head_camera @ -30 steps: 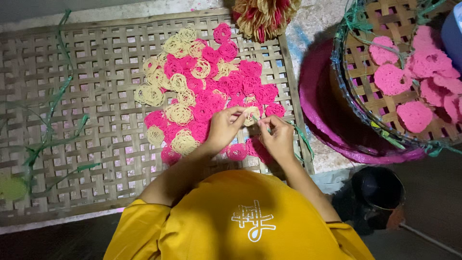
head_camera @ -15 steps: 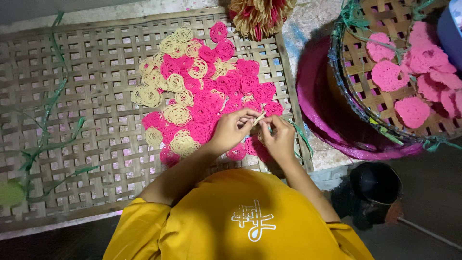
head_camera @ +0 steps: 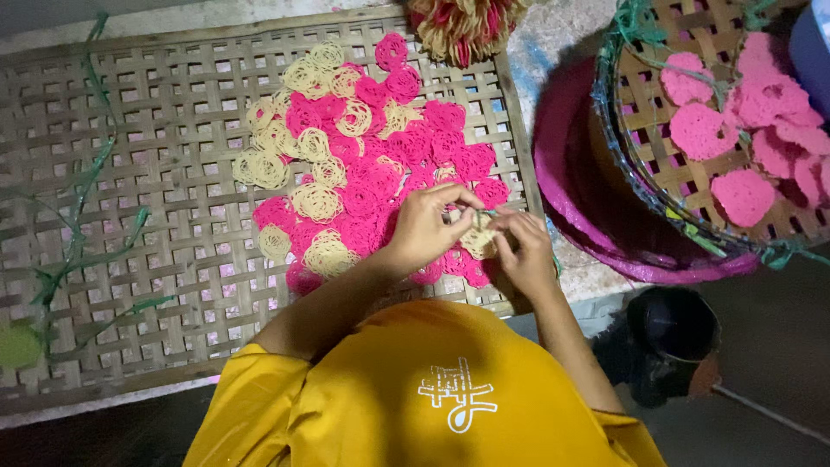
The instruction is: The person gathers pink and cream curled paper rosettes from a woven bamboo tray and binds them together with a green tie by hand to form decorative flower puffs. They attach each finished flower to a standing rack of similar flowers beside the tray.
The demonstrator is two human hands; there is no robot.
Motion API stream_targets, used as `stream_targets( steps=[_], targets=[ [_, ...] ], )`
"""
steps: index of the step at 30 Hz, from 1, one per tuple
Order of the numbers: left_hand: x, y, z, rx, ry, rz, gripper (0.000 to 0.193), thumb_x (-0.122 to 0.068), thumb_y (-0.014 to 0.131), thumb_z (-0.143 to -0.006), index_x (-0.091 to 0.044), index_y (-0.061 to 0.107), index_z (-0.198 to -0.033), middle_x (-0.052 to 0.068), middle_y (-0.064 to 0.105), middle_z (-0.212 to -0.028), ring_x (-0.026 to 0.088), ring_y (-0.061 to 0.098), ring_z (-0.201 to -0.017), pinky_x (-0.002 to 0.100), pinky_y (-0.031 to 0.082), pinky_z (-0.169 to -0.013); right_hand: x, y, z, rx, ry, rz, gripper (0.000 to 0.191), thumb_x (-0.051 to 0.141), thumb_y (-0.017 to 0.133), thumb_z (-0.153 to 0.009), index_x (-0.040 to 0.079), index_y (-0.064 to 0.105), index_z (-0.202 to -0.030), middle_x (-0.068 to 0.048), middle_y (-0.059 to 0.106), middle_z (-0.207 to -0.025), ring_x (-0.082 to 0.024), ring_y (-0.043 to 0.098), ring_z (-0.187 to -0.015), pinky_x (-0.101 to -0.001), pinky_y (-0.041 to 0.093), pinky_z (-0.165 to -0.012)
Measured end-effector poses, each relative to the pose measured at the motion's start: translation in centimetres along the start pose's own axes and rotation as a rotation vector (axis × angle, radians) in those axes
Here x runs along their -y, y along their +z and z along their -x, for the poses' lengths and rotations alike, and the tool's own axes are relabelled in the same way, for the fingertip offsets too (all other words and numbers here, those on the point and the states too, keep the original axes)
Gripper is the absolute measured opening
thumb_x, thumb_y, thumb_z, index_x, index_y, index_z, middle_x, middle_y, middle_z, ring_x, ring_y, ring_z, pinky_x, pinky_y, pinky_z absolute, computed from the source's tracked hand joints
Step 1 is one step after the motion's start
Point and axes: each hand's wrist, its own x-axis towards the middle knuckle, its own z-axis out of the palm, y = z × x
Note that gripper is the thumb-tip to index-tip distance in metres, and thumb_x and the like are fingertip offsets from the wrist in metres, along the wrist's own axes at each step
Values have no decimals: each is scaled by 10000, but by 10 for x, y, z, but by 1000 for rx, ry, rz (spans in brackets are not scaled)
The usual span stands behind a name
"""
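Left hand (head_camera: 425,227): fingers curled, thumb and forefinger pinched on the left edge of a pale yellow noodle coil (head_camera: 476,241); palm faces down toward the tray.
Right hand (head_camera: 524,252): fingers bent inward, fingertips closed on the right edge of the same coil — both hands share one piece.
Yellow noodle coil: held between the two hands just above the woven tray (head_camera: 130,199), close to the tray's right edge near its front right corner. The coil is mostly covered by the fingers; its long axis and facing cannot be told.
Woven tray: flat lattice of bamboo strips, long axis running left to right across the view.
Pink coils (head_camera: 380,182): round lacy discs lying flat, overlapping, in a patch from the middle of the tray toward its right edge.
Other yellow coils (head_camera: 264,164): mixed among the pink ones, mostly on the left side of the patch; one lies near the front edge of the patch.
Green strips (head_camera: 82,251): thin strands trailing along the tray's left edge.
Round basket (head_camera: 644,173): beyond the tray's right edge, holding flat pink discs (head_camera: 743,195), set in a magenta tub (head_camera: 562,173).
Black pot (head_camera: 673,333): on the floor, in front of the tub — well apart from the hands.
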Motion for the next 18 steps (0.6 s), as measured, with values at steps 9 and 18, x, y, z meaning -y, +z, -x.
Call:
stream_targets(
  steps=[9,18],
  targets=[
    [-4,9,5,-17,114,-44,131,-175,767,-876,-143,777,-1002,38,778,-874,126,740,-691,305,584,-623,-19,42,17,-157,400,-907,191,-23,684,-972,35,643,-1149,-20,666,-1083,-102,617,-1042,-262,499,-927],
    [82,-116,-15,-624,104,-967,617,-131,721,-785,39,581,-1361,236,602,-1365,413,550,-1277,489,409,-1127,-20,48,12,-147,475,-721,86,0,723,-948,-6,747,-1030,-18,719,-937,-63,634,-852,-223,502,-788]
  ],
)
